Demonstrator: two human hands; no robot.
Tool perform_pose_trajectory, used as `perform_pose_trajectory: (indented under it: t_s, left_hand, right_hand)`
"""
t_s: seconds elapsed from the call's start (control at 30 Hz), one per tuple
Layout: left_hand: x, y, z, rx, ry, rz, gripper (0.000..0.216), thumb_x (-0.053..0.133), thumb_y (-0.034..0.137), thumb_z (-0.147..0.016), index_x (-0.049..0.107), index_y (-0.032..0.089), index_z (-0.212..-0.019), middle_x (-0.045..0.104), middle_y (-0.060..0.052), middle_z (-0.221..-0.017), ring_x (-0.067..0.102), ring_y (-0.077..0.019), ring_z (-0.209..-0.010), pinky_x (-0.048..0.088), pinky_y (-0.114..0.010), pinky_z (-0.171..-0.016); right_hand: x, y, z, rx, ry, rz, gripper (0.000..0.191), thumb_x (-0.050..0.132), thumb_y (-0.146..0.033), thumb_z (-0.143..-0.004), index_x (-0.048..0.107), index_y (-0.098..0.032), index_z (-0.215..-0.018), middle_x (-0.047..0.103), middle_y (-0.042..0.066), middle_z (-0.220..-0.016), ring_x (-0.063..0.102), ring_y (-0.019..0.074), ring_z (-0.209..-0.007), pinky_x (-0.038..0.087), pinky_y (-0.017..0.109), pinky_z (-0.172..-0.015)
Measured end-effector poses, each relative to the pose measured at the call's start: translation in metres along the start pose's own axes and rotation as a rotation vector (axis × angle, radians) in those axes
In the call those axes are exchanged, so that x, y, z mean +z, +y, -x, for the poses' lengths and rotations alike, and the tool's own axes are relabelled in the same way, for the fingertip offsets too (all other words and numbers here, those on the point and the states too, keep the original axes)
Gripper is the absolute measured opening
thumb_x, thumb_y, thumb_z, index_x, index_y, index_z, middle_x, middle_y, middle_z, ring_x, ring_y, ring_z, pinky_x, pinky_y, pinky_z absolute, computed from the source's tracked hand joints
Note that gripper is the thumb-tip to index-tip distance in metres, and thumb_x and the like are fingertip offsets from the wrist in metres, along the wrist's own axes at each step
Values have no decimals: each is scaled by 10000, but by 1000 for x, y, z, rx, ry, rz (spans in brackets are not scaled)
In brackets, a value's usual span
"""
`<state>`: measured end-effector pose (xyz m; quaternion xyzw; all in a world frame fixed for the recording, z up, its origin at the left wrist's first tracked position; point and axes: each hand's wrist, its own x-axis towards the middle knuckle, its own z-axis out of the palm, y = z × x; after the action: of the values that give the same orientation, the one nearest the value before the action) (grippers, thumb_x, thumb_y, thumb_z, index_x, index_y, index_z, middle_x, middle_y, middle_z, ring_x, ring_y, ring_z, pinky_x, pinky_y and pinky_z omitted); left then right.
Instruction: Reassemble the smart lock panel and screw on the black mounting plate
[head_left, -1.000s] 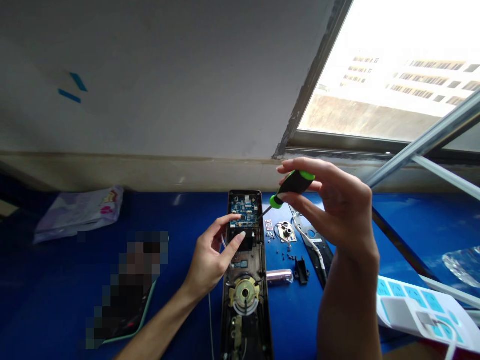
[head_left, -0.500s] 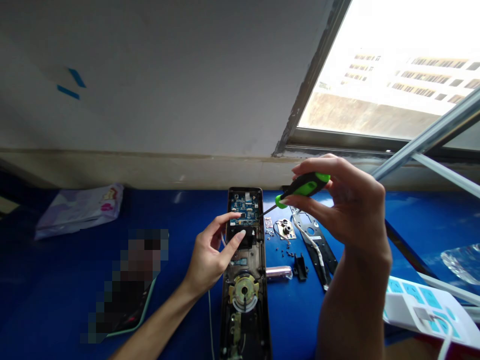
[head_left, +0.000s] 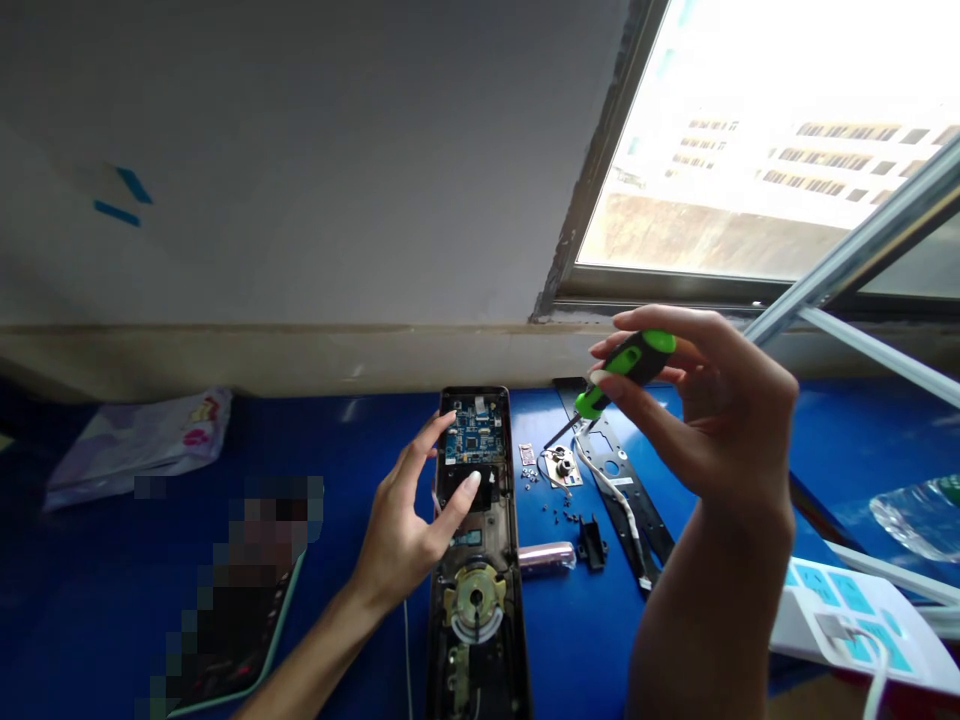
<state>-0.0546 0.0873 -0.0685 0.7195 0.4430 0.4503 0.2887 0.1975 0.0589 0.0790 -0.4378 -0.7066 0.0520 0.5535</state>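
A long dark device housing (head_left: 511, 590) lies open on the blue tabletop, its inside facing up. Near its far end sits a blue circuit board (head_left: 474, 430), with a black block (head_left: 457, 490) below it and a round metal part (head_left: 475, 598) further down. My left hand (head_left: 405, 525) rests over the housing's left side, index finger at the board's left edge, thumb on the black block, fingers spread. My right hand (head_left: 720, 400) grips the green-and-black handle of a screwdriver (head_left: 630, 365). The shaft points down and left, its tip above the table, right of the housing.
Right of the housing lie small screws (head_left: 559, 514), a small square module (head_left: 562, 466), a black bracket (head_left: 592, 543), a pink cylinder (head_left: 547, 558) and a black plate (head_left: 626, 490) with a cable. A power strip (head_left: 862, 620) stands right, a phone (head_left: 240, 620) left, a plastic packet (head_left: 142, 445) far left.
The screwdriver has moved away from the board, its tip now right of the housing. My left index finger has shifted from the board's middle to its left edge. The whole view has shifted slightly.
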Motion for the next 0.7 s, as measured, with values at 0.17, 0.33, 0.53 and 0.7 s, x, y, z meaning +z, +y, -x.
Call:
perform_pose_trajectory:
  t_s: [0.17,0.33,0.53,0.7]
  left_hand:
    - [2,23,-10,316,88,-292,324,674,291,-976,700,276,-1299,451,-116,-1674,406,-394,-1569,442,-659,-1226]
    - [9,37,-15,430,14,-399,236,676,231,-964,754,231,-1187,454,-162,-1652,325,-452,-1585,405,-746,-1201]
    - [11,33,-14,422,4,-406,245,657,216,-972,754,216,-1198,472,-172,-1632,328,-452,-1579,415,-747,-1188]
    - [11,32,-14,427,31,-387,268,650,192,-965,746,239,-1211,497,-142,-1608,356,-427,-1569,418,-714,-1209]
  right_hand:
    - [5,22,-4,192,-268,116,211,800,-272,-896,722,-244,-1090,808,-1,-971,790,174,-860,694,343,-812]
    - [20,43,-7,322,-401,70,212,784,-319,-881,714,-226,-1058,790,17,-947,755,167,-815,664,328,-772]
    - [28,52,-6,356,-463,17,241,774,-330,-868,714,-222,-1075,769,32,-930,743,184,-811,630,328,-728]
    - [36,55,-6,348,-476,29,236,796,-332,-858,716,-222,-1051,762,28,-925,741,191,-829,611,326,-735]
